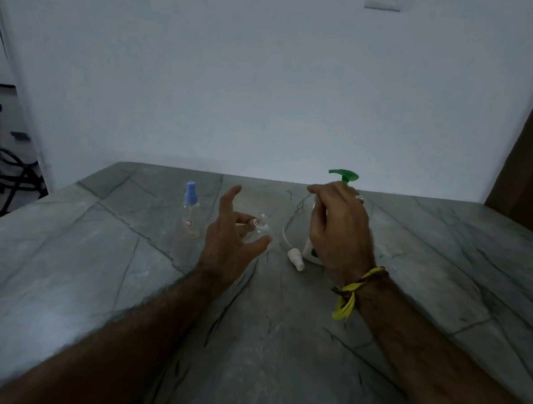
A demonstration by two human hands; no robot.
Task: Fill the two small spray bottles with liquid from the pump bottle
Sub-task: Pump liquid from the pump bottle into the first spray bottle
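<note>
Head view: an uncapped clear spray bottle [259, 230] is seen upright on the grey stone bench [430, 282], with the left hand [234, 236] spread open beside it, fingers relaxed. A blue-capped spray bottle [190, 210] stands left of it. The right hand [337, 228] hangs loosely curled before the green-topped pump bottle [344, 176], gripping nothing. A white spray cap [295, 259] lies between.

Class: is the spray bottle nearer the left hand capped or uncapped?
Uncapped. The clear bottle stands upright with a bare neck, and a white spray top with its tube lies on the table beside it.
</note>
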